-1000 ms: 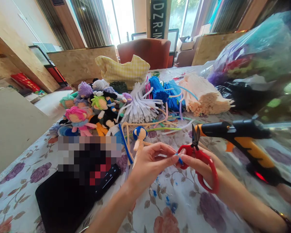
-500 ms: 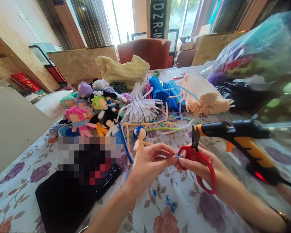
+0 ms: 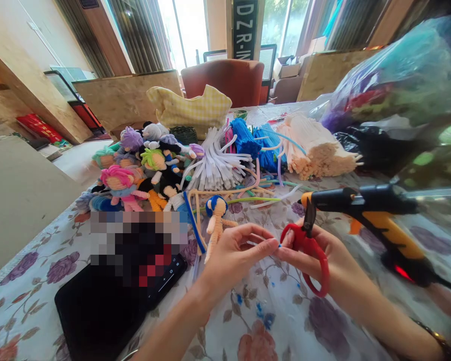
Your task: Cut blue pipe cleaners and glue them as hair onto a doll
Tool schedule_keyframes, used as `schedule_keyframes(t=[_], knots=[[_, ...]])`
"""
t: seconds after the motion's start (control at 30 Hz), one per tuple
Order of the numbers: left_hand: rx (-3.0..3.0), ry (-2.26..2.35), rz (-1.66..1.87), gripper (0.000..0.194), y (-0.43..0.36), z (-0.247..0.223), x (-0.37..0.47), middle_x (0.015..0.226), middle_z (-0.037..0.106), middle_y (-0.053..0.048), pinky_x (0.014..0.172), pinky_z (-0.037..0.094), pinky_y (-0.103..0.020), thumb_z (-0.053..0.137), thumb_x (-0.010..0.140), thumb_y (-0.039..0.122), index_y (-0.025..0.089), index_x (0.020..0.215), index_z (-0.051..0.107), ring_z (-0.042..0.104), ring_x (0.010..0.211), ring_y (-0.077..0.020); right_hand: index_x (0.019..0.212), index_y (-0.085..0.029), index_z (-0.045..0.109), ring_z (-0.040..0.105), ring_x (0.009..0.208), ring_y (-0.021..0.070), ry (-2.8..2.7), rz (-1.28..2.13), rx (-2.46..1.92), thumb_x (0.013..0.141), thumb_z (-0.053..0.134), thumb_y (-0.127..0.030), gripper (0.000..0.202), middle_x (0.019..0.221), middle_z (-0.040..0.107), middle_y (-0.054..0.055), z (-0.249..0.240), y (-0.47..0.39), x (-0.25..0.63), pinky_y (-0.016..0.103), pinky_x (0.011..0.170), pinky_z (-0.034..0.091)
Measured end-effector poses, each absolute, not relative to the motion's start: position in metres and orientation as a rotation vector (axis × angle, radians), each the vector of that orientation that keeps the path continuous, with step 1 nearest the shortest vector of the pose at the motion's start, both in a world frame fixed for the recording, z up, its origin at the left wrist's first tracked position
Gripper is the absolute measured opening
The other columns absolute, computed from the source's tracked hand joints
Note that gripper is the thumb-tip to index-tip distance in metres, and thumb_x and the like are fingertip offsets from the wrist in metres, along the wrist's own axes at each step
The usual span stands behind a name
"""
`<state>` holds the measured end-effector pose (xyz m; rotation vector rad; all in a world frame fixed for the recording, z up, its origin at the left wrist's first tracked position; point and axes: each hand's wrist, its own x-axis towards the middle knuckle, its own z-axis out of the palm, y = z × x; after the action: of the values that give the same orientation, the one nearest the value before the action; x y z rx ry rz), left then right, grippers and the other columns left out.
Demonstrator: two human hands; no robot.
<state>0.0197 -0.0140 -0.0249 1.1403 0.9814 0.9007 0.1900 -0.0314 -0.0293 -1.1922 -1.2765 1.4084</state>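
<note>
My left hand is closed, thumb and forefinger pinching a tiny blue bit, apparently fuzzy stem. Opposite it, fingertips of my right hand meet at the same bit. Red-handled scissors hang around the fingers of that right hand, their dark blades pointing up and nearly together. Just beyond my left hand lies a small beige doll with blue hair, its lower end partly hidden by the hand. Blue scraps are scattered on the flowered tablecloth below.
A black and yellow glue gun with a red light stands at right. Finished dolls are heaped at left, behind a phone. White, blue and peach stem bundles lie behind. A plastic bag bulges at back right.
The scissors have swung in my right hand, their blades shifting right and closing up. My fingertips have tightened around the blue bit, and less of it shows.
</note>
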Motion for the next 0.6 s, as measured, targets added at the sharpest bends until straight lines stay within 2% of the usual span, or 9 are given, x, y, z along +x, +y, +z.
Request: schedule_keyframes(t=[0.13,0.43,0.6], knots=[[1.147,0.977,0.916,0.029,-0.0150,-0.0237,0.0209,0.066,0.067,-0.001,0.055,0.042,-0.021,0.079,0.067,0.043,0.016,0.074,0.071,0.057,0.057,-0.0087,0.078,-0.022,0.054,0.053,0.060,0.0124,-1.335,1.336,-1.216,0.074,0.076,-0.043,0.031,0.071,0.058,-0.003,-0.0296,-0.0340,0.1900,0.024,0.055,0.044],[1.172,0.996,0.965,0.022,-0.0178,-0.0190,0.0226,0.064,0.064,0.000,0.050,0.040,-0.019,0.078,0.070,0.038,0.017,0.071,0.071,0.054,0.055,-0.0082,0.077,-0.022,0.054,0.055,0.062,0.0133,-1.381,1.295,-1.247,0.073,0.077,-0.042,0.030,0.074,0.059,-0.002,-0.0297,-0.0326,0.1903,0.025,0.057,0.047],[1.157,1.019,1.088,0.021,-0.0161,-0.0216,0.0211,0.069,0.066,-0.001,0.059,0.047,-0.021,0.079,0.069,0.037,0.018,0.071,0.070,0.061,0.063,-0.0110,0.077,-0.022,0.055,0.051,0.059,0.0118,-1.430,1.336,-1.266,0.076,0.073,-0.045,0.030,0.069,0.055,-0.003,-0.0261,-0.0334,0.1881,0.023,0.054,0.044]])
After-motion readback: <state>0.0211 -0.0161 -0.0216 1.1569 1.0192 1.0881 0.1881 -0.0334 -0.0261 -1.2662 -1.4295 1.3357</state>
